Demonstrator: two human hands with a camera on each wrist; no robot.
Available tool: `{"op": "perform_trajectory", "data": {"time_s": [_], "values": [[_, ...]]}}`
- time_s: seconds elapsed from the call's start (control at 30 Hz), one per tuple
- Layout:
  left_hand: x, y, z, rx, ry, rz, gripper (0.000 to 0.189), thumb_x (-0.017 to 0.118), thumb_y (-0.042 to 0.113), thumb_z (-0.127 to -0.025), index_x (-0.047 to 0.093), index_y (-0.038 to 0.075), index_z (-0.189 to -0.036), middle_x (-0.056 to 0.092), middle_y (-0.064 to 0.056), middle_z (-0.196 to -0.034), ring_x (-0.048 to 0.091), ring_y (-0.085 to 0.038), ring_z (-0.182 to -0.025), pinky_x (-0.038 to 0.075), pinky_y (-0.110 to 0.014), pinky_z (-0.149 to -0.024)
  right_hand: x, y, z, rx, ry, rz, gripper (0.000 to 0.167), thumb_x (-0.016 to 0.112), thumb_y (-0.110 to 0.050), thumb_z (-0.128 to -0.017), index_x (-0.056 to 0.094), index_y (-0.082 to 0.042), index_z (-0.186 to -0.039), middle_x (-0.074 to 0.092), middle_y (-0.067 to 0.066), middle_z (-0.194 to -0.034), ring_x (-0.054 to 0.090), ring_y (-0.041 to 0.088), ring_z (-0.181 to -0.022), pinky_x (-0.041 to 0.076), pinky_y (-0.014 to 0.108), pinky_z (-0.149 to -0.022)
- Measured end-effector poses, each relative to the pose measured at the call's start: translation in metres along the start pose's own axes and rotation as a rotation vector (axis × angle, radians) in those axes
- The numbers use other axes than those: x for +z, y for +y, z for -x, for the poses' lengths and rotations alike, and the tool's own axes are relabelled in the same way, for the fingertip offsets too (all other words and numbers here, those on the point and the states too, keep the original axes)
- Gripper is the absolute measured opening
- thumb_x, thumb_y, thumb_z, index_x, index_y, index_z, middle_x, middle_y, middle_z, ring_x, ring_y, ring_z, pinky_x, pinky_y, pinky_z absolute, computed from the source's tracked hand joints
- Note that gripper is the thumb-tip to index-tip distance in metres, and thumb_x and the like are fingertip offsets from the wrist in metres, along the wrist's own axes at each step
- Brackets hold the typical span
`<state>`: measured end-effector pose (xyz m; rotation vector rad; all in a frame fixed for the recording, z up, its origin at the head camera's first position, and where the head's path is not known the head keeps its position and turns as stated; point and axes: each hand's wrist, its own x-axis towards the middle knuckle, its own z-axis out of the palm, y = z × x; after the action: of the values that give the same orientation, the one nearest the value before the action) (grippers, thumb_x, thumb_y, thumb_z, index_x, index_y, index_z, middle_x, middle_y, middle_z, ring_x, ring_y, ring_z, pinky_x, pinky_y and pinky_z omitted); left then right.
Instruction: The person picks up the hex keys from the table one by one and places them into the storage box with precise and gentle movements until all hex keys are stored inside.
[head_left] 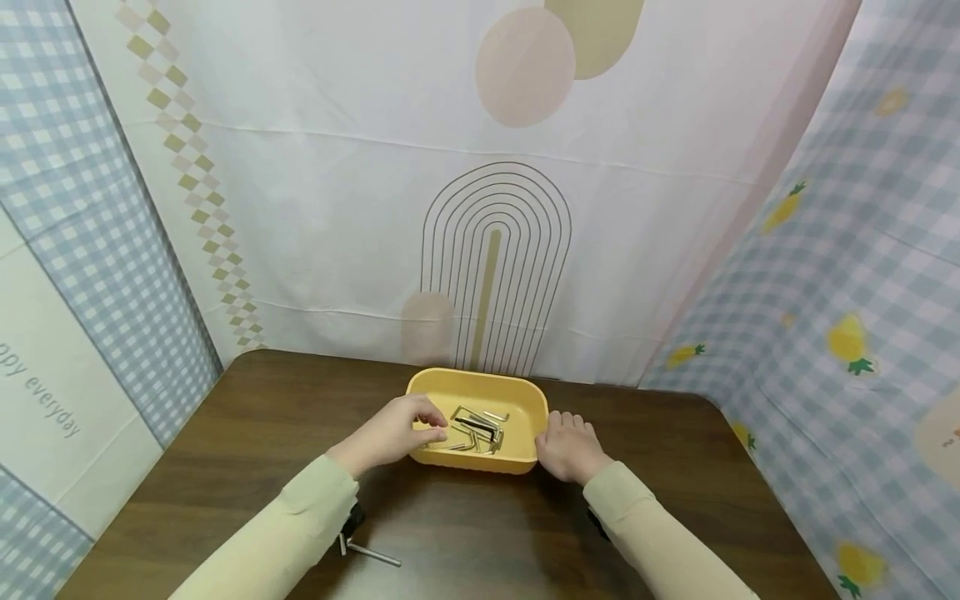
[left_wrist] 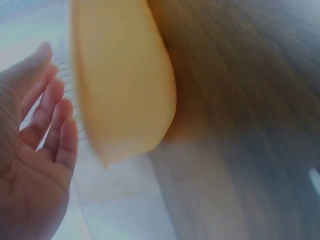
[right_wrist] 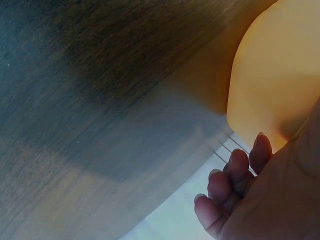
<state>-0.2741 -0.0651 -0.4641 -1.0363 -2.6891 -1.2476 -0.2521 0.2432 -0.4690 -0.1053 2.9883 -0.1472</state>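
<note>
A yellow plastic bin (head_left: 472, 462) with rounded corners sits toward the far side of the table. Inside lie several L-shaped hex keys (head_left: 491, 435), most of them silver and one black. My left hand (head_left: 393, 429) hovers over the bin's left end, thumb and fingers apart with nothing between them; the left wrist view shows this hand (left_wrist: 47, 130) loosely bent beside the bin's wall (left_wrist: 125, 85). At the opposite end my right hand (head_left: 568, 446) grips the right rim. Its other fingers (right_wrist: 220, 187) are bent outside the bin in the right wrist view.
On the brown wooden table (head_left: 465, 533), a silver hex key (head_left: 375, 554) lies near my left forearm, with another metal piece (head_left: 342, 543) partly under the sleeve. A patterned cloth (head_left: 337, 208) hangs right behind the table, and checked cloths hang at both sides.
</note>
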Motion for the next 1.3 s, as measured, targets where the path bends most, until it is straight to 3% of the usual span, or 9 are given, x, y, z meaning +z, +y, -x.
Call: {"op": "perform_trajectory", "data": {"time_s": [0.13,0.3,0.5,0.6,0.83,1.03,1.3], "values": [[-0.017,-0.002,0.027,0.003,-0.064,0.075,0.015,0.076,0.022,-0.082,0.073,0.012,-0.093,0.065,0.006,-0.091,0.060,-0.015,-0.089,0.048,-0.035,-0.081,0.000,-0.001,-0.001,-0.004,-0.009,0.008,0.026,0.036,-0.027,-0.098,0.046,-0.003,-0.100,0.043,0.012,-0.092,0.041,0.030,-0.086,0.035,0.047,-0.082],[-0.029,-0.008,0.060,-0.019,-0.173,0.037,0.020,0.078,0.026,-0.080,0.072,0.015,-0.096,0.063,0.005,-0.095,0.059,-0.013,-0.092,0.048,-0.035,-0.083,-0.002,0.000,0.000,-0.004,-0.005,-0.007,0.025,0.037,-0.026,-0.098,0.046,-0.003,-0.097,0.043,0.012,-0.090,0.041,0.030,-0.084,0.035,0.047,-0.081],[-0.021,-0.007,0.087,0.017,-0.300,-0.020,0.021,0.081,0.027,-0.076,0.072,0.018,-0.092,0.059,0.015,-0.091,0.055,-0.006,-0.088,0.046,-0.030,-0.081,-0.002,0.001,0.000,0.001,-0.004,-0.015,0.024,0.035,-0.025,-0.098,0.046,-0.003,-0.097,0.043,0.011,-0.090,0.041,0.029,-0.084,0.035,0.046,-0.080],[-0.016,-0.009,0.097,0.007,-0.330,-0.032,0.023,0.083,0.029,-0.072,0.071,0.021,-0.089,0.057,0.017,-0.088,0.052,-0.003,-0.086,0.044,-0.027,-0.079,-0.002,-0.001,0.000,0.003,-0.004,-0.019,0.024,0.036,-0.026,-0.098,0.046,-0.004,-0.097,0.043,0.011,-0.090,0.041,0.029,-0.084,0.035,0.046,-0.080],[-0.013,-0.013,0.106,-0.041,-0.339,-0.094,0.031,0.089,0.033,-0.061,0.065,0.026,-0.080,0.053,0.020,-0.084,0.045,-0.006,-0.084,0.038,-0.026,-0.075,-0.004,-0.002,0.002,0.003,0.000,-0.030,0.024,0.036,-0.025,-0.098,0.046,-0.003,-0.096,0.042,0.011,-0.090,0.041,0.029,-0.085,0.036,0.046,-0.081],[-0.012,-0.009,0.105,-0.045,-0.353,-0.108,0.024,0.087,0.031,-0.063,0.064,0.029,-0.071,0.052,0.020,-0.080,0.043,-0.005,-0.082,0.035,-0.028,-0.075,-0.005,-0.002,0.002,0.006,0.001,-0.034,0.025,0.035,-0.025,-0.098,0.046,-0.003,-0.097,0.042,0.012,-0.091,0.041,0.030,-0.085,0.035,0.046,-0.082],[-0.009,-0.007,0.103,-0.028,-0.391,-0.132,0.018,0.083,0.026,-0.069,0.066,0.030,-0.064,0.052,0.022,-0.078,0.045,-0.002,-0.081,0.035,-0.041,-0.094,-0.004,-0.002,0.002,0.003,-0.004,-0.042,0.024,0.035,-0.024,-0.097,0.045,-0.002,-0.097,0.042,0.012,-0.091,0.040,0.031,-0.086,0.035,0.048,-0.083]]}}
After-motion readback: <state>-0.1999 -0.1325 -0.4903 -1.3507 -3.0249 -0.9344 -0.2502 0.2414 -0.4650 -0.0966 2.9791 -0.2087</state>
